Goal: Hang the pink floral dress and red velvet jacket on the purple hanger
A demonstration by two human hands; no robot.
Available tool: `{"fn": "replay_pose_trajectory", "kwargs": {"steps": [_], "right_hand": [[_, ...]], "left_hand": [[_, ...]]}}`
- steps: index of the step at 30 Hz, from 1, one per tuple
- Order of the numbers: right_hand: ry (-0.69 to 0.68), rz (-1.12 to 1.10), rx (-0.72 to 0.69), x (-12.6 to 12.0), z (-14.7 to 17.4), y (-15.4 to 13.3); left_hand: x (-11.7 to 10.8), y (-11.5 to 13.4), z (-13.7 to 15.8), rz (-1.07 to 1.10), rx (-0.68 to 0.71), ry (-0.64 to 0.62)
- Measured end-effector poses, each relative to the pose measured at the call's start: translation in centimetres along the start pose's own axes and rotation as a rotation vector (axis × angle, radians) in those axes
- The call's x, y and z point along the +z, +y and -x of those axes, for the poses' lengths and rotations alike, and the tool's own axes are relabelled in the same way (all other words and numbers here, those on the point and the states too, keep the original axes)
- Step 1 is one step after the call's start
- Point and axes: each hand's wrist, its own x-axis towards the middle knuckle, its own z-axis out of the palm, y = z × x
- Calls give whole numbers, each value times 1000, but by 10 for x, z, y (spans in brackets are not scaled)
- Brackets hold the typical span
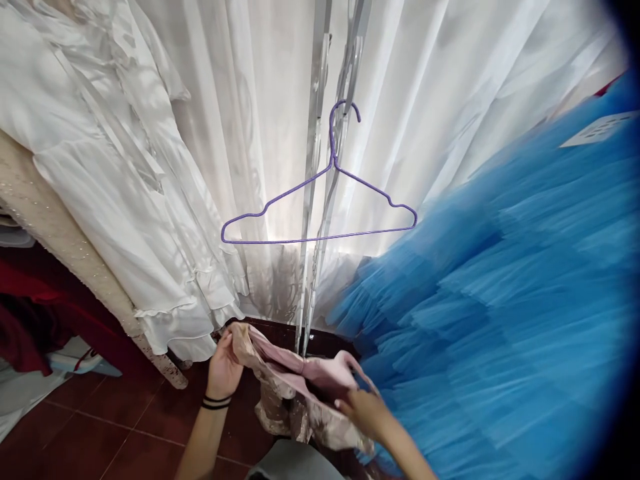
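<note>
A pink-lined dress [327, 373] with a gold-toned lace outside is stretched between my two hands, low in the view. My left hand [225, 368], with dark bands at the wrist, is closed on the dress's upper left edge. On the other side my right hand [367, 412] grips the dress near its right edge, its fingertips partly at the opening. The dress's lower part hangs down and is partly hidden. Above it, apart from both hands, a bare purple hanger [333, 170] hangs from a metal stand.
White dresses [145, 173] hang at the left beside a beaded cream garment [65, 233]. A large blue tulle dress [480, 280] fills the right side. White curtains [280, 100] stand behind the metal stand [307, 280]. The floor [105, 427] has reddish-brown tiles.
</note>
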Motion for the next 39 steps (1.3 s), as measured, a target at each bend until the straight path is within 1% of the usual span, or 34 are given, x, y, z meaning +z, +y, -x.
{"fn": "replay_pose_trajectory", "kwargs": {"steps": [1,2,4,6,8,10,12,14,16,17,19,21,24,26,29,30,32,33,34,35,36,37,38,39], "right_hand": [[25,71,-25,-28,1,-4],[51,196,-109,-55,2,-10],[101,375,-326,-105,-1,-25],[91,438,-524,-145,-8,-45],[74,448,-624,-175,-15,-67],[100,504,-684,-193,-21,-90],[130,597,-796,-201,-22,-111],[185,683,-956,-203,-20,-128],[319,787,-1085,-204,-17,-139],[405,842,-1118,-206,-16,-141],[552,933,-1126,-211,-19,-142],[629,970,-1118,-216,-25,-137],[656,977,-1113,-219,-38,-124],[668,999,-1048,-217,-45,-115],[712,1025,-936,-215,-54,-94],[726,1006,-925,-214,-58,-85],[766,913,-948,-213,-65,-65],[812,849,-955,-211,-69,-56],[891,779,-946,-207,-72,-47],[996,706,-915,-202,-73,-41],[1119,624,-850,-196,-74,-36],[1237,527,-752,-188,-73,-32],[1325,407,-620,-180,-71,-31],[1359,257,-463,-172,-68,-30]], "left_hand": [[4,15,-3,19,61,6],[10,29,-4,22,137,-4],[24,57,-5,-29,315,-74],[42,80,-6,-119,516,-160],[63,95,-9,-180,718,-179],[84,102,-16,-192,877,-136],[103,107,-24,-164,957,-83],[117,112,-32,-115,974,-55],[126,120,-36,-81,946,-76],[129,125,-36,-78,924,-106],[134,135,-34,-90,893,-186],[139,145,-30,-125,901,-267],[152,156,-24,-286,907,-401],[164,160,-20,-397,895,-469],[181,162,-17,-450,896,-515],[186,162,-17,-456,905,-526],[195,160,-16,-468,931,-549],[198,159,-15,-480,938,-561],[202,157,-15,-496,933,-571],[205,155,-15,-519,912,-575],[207,153,-15,-545,878,-573],[209,151,-16,-573,842,-567],[211,149,-17,-597,812,-558],[212,148,-19,-610,792,-547]]}}
